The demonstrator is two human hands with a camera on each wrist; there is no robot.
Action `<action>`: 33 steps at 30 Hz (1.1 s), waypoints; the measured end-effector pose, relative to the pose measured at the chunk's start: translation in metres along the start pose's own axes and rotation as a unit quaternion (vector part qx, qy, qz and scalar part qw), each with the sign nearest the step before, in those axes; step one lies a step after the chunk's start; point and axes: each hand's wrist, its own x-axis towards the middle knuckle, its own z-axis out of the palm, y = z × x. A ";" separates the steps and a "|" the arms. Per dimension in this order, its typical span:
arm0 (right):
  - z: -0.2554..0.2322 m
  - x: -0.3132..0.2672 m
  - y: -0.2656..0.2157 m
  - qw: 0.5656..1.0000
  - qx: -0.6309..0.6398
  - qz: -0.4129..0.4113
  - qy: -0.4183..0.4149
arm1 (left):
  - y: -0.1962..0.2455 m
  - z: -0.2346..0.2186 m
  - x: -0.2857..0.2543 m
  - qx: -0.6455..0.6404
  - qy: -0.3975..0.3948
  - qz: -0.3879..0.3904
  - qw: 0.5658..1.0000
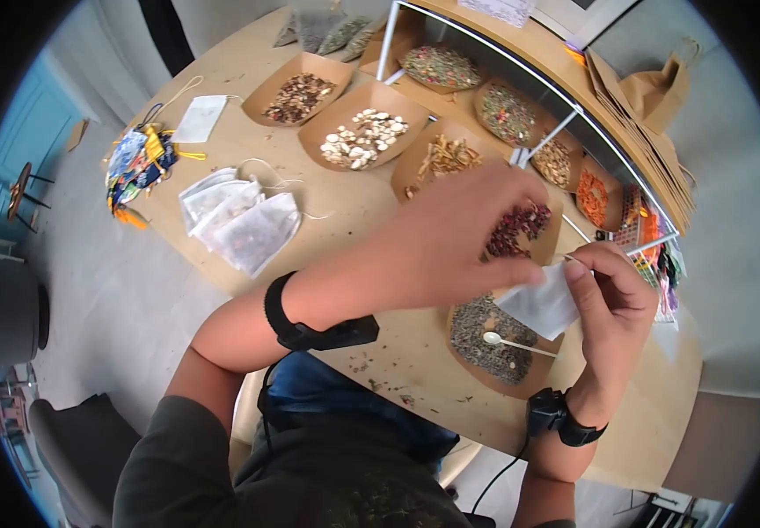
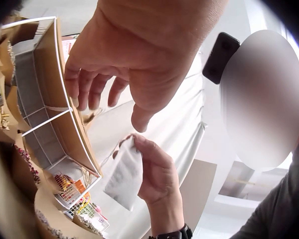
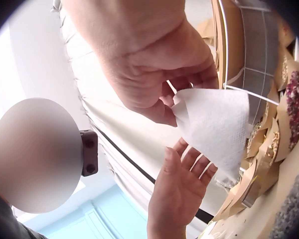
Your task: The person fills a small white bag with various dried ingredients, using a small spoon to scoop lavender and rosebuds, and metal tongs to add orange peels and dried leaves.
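The right hand (image 1: 613,304) pinches the top of a white pouch (image 1: 538,304) between thumb and fingers; the pouch hangs above a tray of greyish dried bits (image 1: 490,339) with a white spoon (image 1: 521,344) lying in it. In the right wrist view the pouch (image 3: 214,129) covers part of the fingertips. The left hand (image 1: 450,238) is beside the pouch, over a tray of dark red buds (image 1: 521,227). Its fingers are apart and relaxed in the left wrist view, where the hand (image 2: 139,64) holds nothing and a gap separates it from the pouch (image 2: 125,177).
Several white pouches (image 1: 244,224) lie at the left of the table, near colourful tasselled items (image 1: 141,167) and a single pouch (image 1: 200,118). Paper trays of white slices (image 1: 364,139) and other dried pieces stand along a white-framed shelf (image 1: 521,53). Crumbs dot the front edge.
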 end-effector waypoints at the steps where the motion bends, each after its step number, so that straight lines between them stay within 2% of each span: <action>1: 0.001 -0.002 0.000 1.000 0.004 -0.006 -0.001 | 0.008 -0.004 0.001 -0.079 -0.090 -0.064 0.991; 2: 0.006 -0.005 -0.001 1.000 0.010 -0.008 -0.005 | 0.016 -0.008 0.003 -0.158 -0.177 -0.128 0.963; 3: 0.011 -0.007 -0.003 1.000 0.018 -0.018 0.000 | 0.023 -0.010 0.004 -0.200 -0.197 -0.160 0.946; 7: 0.014 -0.013 -0.012 0.998 -0.006 -0.063 0.011 | 0.037 -0.037 -0.006 -0.152 -0.194 -0.167 0.955; 8: 0.008 -0.015 -0.010 0.998 -0.011 -0.057 0.019 | 0.040 -0.052 -0.010 -0.127 -0.193 -0.179 0.956; 10: -0.016 -0.014 -0.004 0.997 -0.009 0.010 0.070 | 0.031 -0.070 -0.033 -0.070 -0.116 -0.155 0.979; 12: -0.042 -0.017 0.009 0.993 -0.067 0.031 0.094 | 0.032 -0.100 -0.048 0.008 -0.097 -0.222 0.970; 14: -0.066 -0.022 0.029 0.964 -0.259 0.048 -0.025 | 0.024 -0.132 -0.060 0.107 -0.158 -0.256 0.948; 16: -0.068 -0.032 0.051 0.955 -0.288 0.069 -0.025 | 0.004 -0.155 -0.076 0.147 -0.170 -0.305 0.925; 17: -0.069 -0.038 0.066 0.948 -0.307 0.070 -0.038 | -0.006 -0.164 -0.085 0.203 -0.187 -0.305 0.912; 18: -0.070 -0.041 0.072 0.942 -0.325 0.071 -0.052 | -0.015 -0.170 -0.092 0.200 -0.190 -0.300 0.913; 20: -0.065 -0.049 0.071 0.936 -0.329 0.108 -0.065 | -0.026 -0.174 -0.100 0.288 -0.185 -0.284 0.896; 21: -0.066 -0.058 0.077 0.939 -0.316 0.111 -0.077 | -0.020 -0.173 -0.093 0.277 -0.187 -0.349 0.876; 22: -0.066 -0.064 0.079 0.942 -0.301 0.113 -0.098 | -0.016 -0.169 -0.092 0.274 -0.192 -0.341 0.878; 23: -0.067 -0.069 0.074 0.932 -0.311 0.153 -0.108 | -0.013 -0.164 -0.089 0.293 -0.161 -0.316 0.888; 24: -0.070 -0.076 0.070 0.931 -0.313 0.156 -0.100 | -0.010 -0.159 -0.087 0.312 -0.129 -0.292 0.895; 26: -0.077 -0.097 0.064 0.924 -0.266 0.258 -0.089 | -0.003 -0.151 -0.081 0.312 -0.125 -0.282 0.898; 28: -0.084 -0.124 0.060 0.934 -0.255 0.243 -0.067 | 0.007 -0.141 -0.075 0.308 -0.093 -0.234 0.917; 30: -0.087 -0.147 0.051 0.909 -0.121 0.397 0.028 | 0.008 -0.134 -0.073 0.290 -0.100 -0.210 0.928; 32: -0.087 -0.170 0.047 0.898 -0.110 0.423 0.060 | 0.014 -0.123 -0.070 0.234 -0.113 -0.189 0.947; 33: -0.087 -0.177 0.045 0.885 -0.097 0.447 0.089 | 0.019 -0.117 -0.068 0.220 -0.118 -0.215 0.944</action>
